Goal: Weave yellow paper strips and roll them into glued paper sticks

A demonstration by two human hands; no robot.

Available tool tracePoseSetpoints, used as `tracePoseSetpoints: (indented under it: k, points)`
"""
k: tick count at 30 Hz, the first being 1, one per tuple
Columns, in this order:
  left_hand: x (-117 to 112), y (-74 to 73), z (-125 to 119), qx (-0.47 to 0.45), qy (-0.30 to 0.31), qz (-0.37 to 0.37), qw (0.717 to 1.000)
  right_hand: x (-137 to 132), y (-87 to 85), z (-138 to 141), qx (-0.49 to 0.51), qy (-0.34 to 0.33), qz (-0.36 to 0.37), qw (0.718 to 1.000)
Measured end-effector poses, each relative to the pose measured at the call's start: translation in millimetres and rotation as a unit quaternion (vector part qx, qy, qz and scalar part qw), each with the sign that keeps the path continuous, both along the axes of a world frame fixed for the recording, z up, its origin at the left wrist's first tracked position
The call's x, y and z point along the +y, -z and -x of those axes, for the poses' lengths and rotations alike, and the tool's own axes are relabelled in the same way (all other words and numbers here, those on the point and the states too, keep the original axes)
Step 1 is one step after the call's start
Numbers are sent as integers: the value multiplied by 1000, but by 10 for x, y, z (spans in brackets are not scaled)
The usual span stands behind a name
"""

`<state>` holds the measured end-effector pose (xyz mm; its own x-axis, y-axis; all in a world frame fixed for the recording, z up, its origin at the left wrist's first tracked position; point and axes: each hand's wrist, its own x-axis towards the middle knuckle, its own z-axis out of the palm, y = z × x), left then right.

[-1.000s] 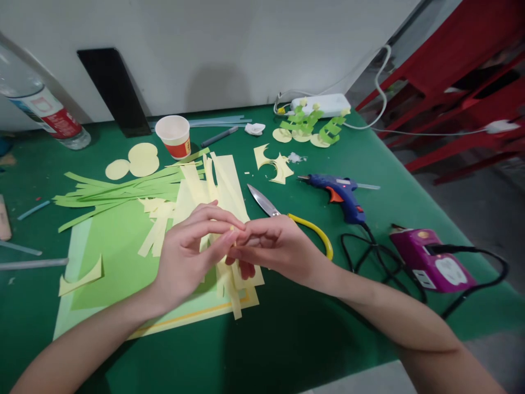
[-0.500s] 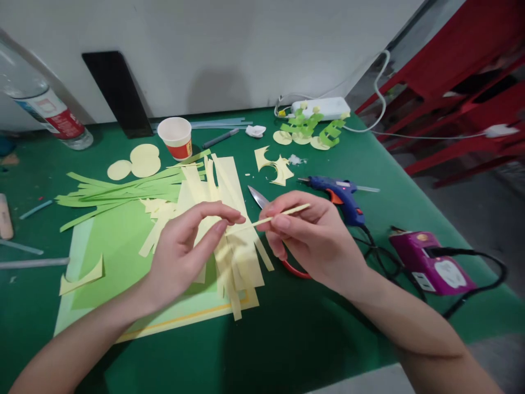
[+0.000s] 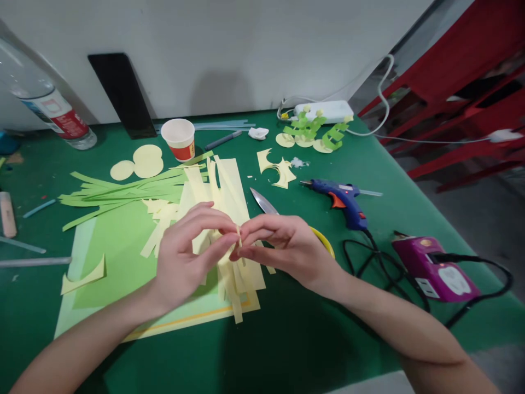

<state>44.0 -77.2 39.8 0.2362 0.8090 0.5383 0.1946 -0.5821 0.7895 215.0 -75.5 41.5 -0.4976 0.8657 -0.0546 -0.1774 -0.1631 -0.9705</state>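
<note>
A narrow pale-yellow paper strip (image 3: 239, 236) stands nearly upright between the fingertips of both hands, which meet over the pile. My left hand (image 3: 192, 249) pinches it from the left, thumb against forefinger. From the other side my right hand (image 3: 287, 246) is also closed on it, though its fingers partly hide the lower end. Beneath lie loose yellow paper strips (image 3: 234, 273) on pale-yellow sheets. The scissors (image 3: 263, 201) show a blade behind my right hand, and a yellow handle past its back. Green paper strips (image 3: 123, 189) lie in a fan to the left.
A blue glue gun (image 3: 346, 202) lies at the right, its cable near a purple power box (image 3: 435, 268). Behind are a paper cup (image 3: 178, 139), yellow paper circles (image 3: 147, 161), curled green paper pieces on round bases (image 3: 305, 126), and a bottle (image 3: 61, 117). Red chairs (image 3: 459, 109) stand beyond.
My right hand has moved left to meet my left hand. The strip, earlier slanting out of the right fingers, is now upright between both sets of fingertips. A yellow scissor handle has come into view.
</note>
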Motion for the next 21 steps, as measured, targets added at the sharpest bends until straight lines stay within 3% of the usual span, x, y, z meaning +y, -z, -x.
tracePoseSetpoints:
  k: [6, 10, 14, 21]
  points:
    - [-14, 1, 5, 18, -11, 12, 1000, -1, -12, 32, -115, 44, -173, 977]
    - [-24, -39, 13, 22, -14, 1, 1000, -19, -18, 48, -141, 68, -241, 958]
    - [-36, -69, 13, 30, -9, -20, 999, -52, -8, 54, -130, 77, -248, 957]
    - [-47, -145, 14, 42, -7, -25, 999, -100, -24, 33, -119, 44, -197, 972]
